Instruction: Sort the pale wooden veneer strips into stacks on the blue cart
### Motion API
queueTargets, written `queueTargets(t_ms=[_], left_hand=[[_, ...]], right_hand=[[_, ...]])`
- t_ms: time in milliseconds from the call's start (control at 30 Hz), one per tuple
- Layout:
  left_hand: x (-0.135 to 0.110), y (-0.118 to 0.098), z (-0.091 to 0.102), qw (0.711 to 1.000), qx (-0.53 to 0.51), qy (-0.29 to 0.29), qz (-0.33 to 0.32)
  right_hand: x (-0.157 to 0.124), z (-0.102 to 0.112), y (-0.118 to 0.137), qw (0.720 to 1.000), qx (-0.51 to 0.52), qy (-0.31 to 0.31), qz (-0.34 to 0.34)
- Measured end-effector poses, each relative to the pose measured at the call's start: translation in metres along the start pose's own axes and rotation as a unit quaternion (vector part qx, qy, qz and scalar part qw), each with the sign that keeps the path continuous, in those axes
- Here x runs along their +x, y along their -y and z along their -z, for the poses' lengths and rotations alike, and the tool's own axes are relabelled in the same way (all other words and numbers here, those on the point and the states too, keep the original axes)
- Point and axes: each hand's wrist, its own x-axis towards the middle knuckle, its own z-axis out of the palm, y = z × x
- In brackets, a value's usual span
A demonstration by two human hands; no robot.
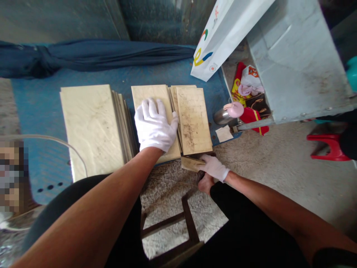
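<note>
My left hand (155, 125), in a white glove, lies flat with fingers spread on the middle stack of thin wooden boards (150, 93). Just to its right is another stack of pale boards (194, 119), the top one speckled with dark marks. Below that stack's near edge, my right hand (214, 166), also gloved, is closed on the edge of a thin wooden board (191, 163) that sits tilted and partly hidden. A taller, wider stack of boards (92, 126) stands to the left, touched by neither hand.
The stacks rest on a blue table (92, 77) with a dark rolled cloth (117, 54) along its back. A white paper bag (220, 41), a pink-lidded bottle (228, 112) and a grey metal panel (301, 63) stand right. A red stool (323, 147) is farther right.
</note>
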Motion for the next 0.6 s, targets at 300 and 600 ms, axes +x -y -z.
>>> queueTargets(t_ms=[300,600], left_hand=[[0.002,0.0,0.002,0.999,0.043,-0.007,-0.008],[0.001,0.002,0.001,0.997,0.079,-0.014,-0.009]], right_hand=[[-0.019,0.005,0.018,0.991,-0.056,0.105,0.067],[-0.071,0.099,0.049,0.977,0.211,0.017,-0.003]])
